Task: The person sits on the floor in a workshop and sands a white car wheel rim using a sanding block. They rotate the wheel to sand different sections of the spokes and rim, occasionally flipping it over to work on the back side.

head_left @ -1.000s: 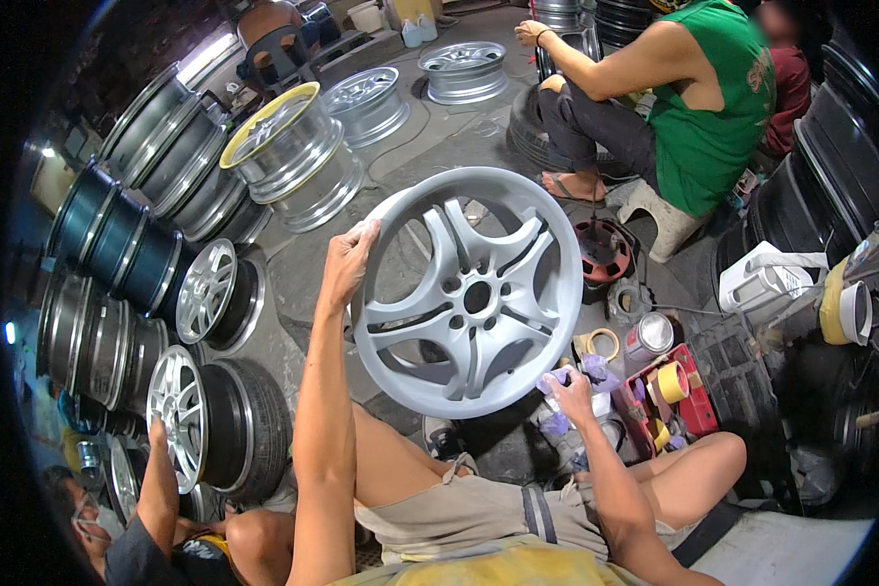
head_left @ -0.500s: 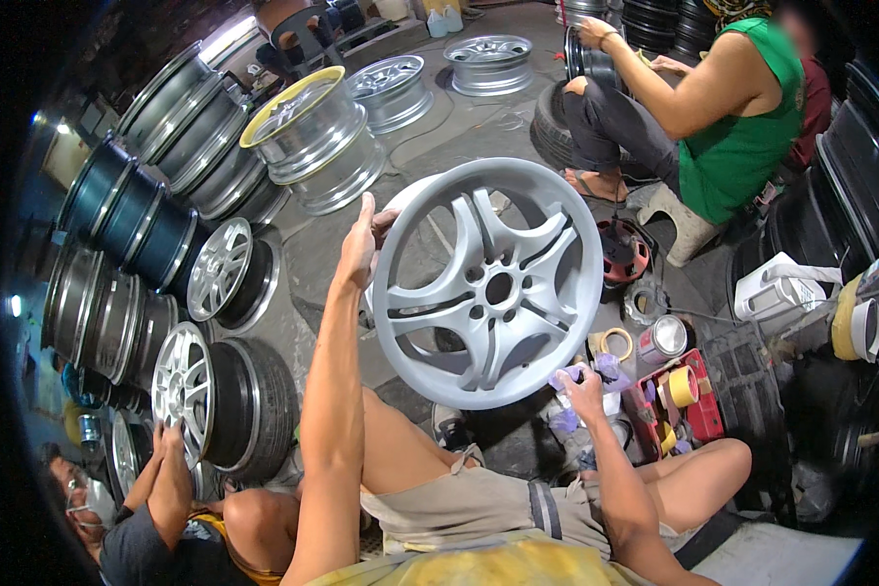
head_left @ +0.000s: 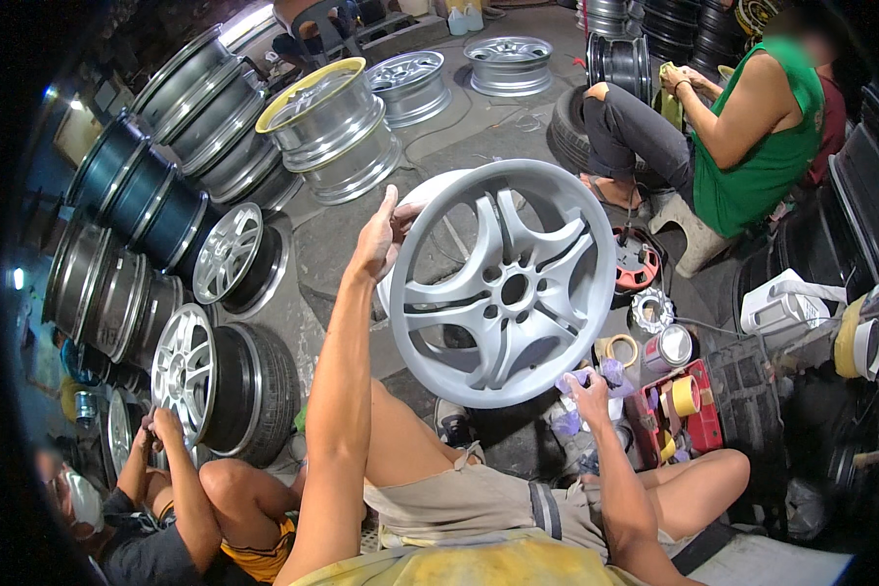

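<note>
A grey alloy wheel rim [head_left: 537, 283] stands tilted in front of me, its spoked face turned toward me. My left hand [head_left: 381, 237] grips its back edge at the upper left, thumb up, with the fingers partly hidden by the barrel. At the rim's lower right edge, my right hand [head_left: 586, 398] is closed on a crumpled purple sheet [head_left: 573, 379], which looks like sandpaper. More purple scraps [head_left: 612, 372] lie beside that hand. What the rim rests on is hidden behind it.
Silver rims [head_left: 327, 127] and stacked dark rims [head_left: 132, 195] line the left. At right are a red tray [head_left: 710, 405] with tape rolls, a can [head_left: 670, 348], a white jug [head_left: 786, 303] and a red-black machine [head_left: 638, 264]. Co-workers sit at lower left and upper right [head_left: 767, 161].
My view has shifted slightly, and the rim has turned a little, its face looking narrower. Both my hands keep their places on it. The co-worker in green now has both hands on a yellowish cloth.
</note>
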Tool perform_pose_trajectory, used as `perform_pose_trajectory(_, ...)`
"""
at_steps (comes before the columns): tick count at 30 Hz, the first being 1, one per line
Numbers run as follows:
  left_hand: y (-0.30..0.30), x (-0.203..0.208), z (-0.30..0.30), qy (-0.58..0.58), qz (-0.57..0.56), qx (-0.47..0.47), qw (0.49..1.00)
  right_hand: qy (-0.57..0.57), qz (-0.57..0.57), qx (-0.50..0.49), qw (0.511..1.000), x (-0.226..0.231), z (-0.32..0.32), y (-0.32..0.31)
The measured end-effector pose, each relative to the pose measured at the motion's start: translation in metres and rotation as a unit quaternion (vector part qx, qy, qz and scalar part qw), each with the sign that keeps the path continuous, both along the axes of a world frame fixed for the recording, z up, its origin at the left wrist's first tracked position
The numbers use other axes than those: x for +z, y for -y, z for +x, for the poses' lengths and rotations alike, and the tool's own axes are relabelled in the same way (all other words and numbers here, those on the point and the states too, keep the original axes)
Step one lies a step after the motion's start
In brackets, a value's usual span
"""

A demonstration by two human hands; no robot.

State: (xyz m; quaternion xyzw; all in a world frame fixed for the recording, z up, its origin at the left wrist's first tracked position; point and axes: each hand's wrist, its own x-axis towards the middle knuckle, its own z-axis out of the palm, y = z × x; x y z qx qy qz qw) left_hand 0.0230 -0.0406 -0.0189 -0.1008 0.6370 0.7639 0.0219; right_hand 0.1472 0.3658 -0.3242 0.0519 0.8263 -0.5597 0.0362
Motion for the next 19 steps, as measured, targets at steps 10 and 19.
perform_pose_trajectory(10, 0.002, -0.004, -0.003, -0.016, -0.025, -0.008, 1.000, 0.034, -0.007, -0.008, 0.999, 0.007, 0.004, 0.001)
perform_pose_trajectory(19, 0.005, -0.012, -0.009, -0.006, -0.073, -0.012, 0.997, 0.002, -0.029, -0.004, 1.000, 0.017, 0.005, 0.003)
